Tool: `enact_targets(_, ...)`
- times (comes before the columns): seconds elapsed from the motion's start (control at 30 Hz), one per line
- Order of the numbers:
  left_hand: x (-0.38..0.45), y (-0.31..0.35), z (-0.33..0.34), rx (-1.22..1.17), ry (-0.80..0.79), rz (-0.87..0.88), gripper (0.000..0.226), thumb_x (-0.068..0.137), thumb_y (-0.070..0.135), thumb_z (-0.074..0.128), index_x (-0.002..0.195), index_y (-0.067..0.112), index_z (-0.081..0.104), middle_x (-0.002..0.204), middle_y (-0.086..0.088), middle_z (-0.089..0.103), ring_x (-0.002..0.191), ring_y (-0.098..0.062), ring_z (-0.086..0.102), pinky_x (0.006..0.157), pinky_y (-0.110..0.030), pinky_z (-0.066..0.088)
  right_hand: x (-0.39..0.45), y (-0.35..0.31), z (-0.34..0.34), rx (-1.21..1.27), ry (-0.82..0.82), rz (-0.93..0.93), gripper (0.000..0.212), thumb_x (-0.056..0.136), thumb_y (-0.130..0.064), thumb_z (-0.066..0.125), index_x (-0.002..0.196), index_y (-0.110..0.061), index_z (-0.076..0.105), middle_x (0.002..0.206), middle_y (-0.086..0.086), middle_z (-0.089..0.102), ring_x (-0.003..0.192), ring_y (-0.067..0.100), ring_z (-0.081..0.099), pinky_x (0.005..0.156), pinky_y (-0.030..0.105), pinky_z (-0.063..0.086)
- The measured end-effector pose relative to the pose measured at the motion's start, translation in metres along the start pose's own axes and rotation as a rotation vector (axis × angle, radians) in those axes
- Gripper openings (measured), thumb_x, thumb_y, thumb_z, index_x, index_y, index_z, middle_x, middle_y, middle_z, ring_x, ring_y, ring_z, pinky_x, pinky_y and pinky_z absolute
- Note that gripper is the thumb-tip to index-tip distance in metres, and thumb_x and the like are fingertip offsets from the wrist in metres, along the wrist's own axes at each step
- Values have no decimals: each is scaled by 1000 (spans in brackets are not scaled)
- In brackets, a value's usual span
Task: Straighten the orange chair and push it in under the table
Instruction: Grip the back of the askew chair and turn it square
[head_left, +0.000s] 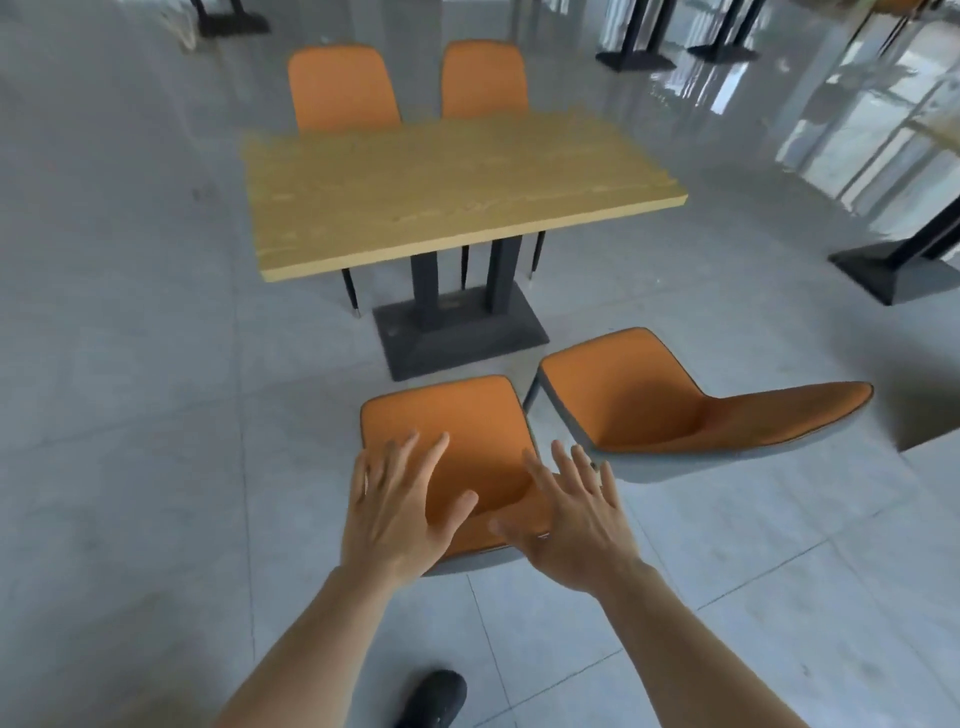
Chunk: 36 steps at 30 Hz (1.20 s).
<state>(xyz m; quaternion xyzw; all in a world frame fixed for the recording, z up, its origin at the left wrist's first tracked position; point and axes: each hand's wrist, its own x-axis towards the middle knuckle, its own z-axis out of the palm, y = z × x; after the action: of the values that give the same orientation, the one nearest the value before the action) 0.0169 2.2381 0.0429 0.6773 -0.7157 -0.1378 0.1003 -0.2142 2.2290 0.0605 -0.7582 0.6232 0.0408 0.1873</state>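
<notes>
An orange chair (457, 421) with a grey shell stands just in front of me, pulled back from the wooden table (441, 187), its seat facing the table's black base. My left hand (400, 509) and my right hand (571, 514) hover over its backrest top, fingers spread, holding nothing. A second orange chair (649, 400) stands to its right, turned askew with its backrest pointing right.
Two more orange chairs (343, 88) are tucked in at the table's far side. The table's black pedestal base (457, 332) sits on the grey tiled floor. Other black table bases (893, 270) stand at the right and back. My black shoe (434, 696) is at the bottom.
</notes>
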Motion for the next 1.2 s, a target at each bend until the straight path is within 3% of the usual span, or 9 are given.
enact_targets(0.17, -24, 18, 39, -11, 37, -93, 79, 91, 83, 22, 158, 43, 15, 167, 4, 18, 155, -19, 15, 127, -51, 4, -1, 29, 30, -63, -35, -131, 103, 79, -96, 20, 161, -38, 0, 173, 5, -4, 157, 29, -12, 126, 53, -6)
enact_targets(0.3, -32, 31, 69, -24, 37, -94, 79, 90, 84, 25, 158, 43, 16, 167, 6, 19, 154, -18, 15, 127, -45, 3, 3, 59, 51, -104, -27, -207, 109, 75, -100, 11, 162, -36, 6, 172, 5, 7, 157, 30, -5, 126, 54, -4)
enact_targets(0.37, -34, 37, 82, -28, 29, -113, 82, 88, 87, 23, 156, 43, 21, 164, 8, 26, 153, -18, 20, 127, -46, 7, 8, 72, 59, -90, 10, -220, 110, 74, -101, 7, 162, -35, 14, 169, 2, 21, 157, 30, 6, 126, 56, 0)
enact_targets(0.5, -33, 40, 95, 45, 2, -134, 85, 83, 92, 23, 147, 40, 44, 153, 16, 44, 141, -14, 38, 120, -40, 21, 17, 82, 75, -49, 121, -255, 93, 84, -94, 21, 152, -34, 40, 146, -7, 48, 142, 25, 35, 123, 58, 10)
enact_targets(0.6, -25, 40, 94, 57, 28, -133, 83, 82, 94, 24, 137, 40, 57, 140, 18, 56, 130, -14, 50, 109, -38, 34, 28, 86, 76, -33, 130, -263, 89, 86, -91, 21, 148, -33, 45, 143, -6, 50, 139, 27, 38, 124, 59, 7)
enact_targets(0.77, -3, 43, 95, 67, 48, -145, 84, 81, 95, 19, 128, 41, 62, 121, 20, 67, 118, -13, 57, 99, -35, 42, 53, 92, 62, -98, 70, -282, 95, 82, -90, 10, 152, -32, 39, 143, -3, 46, 140, 30, 35, 123, 63, 1)
enact_targets(1.2, 106, 10, 80, 62, 51, -166, 92, 77, 96, 7, 131, 43, 59, 121, 21, 66, 121, -12, 52, 105, -38, 37, 168, 79, 30, -125, 85, -297, 87, 84, -86, 15, 148, -33, 41, 141, -2, 48, 136, 30, 39, 123, 62, 4)
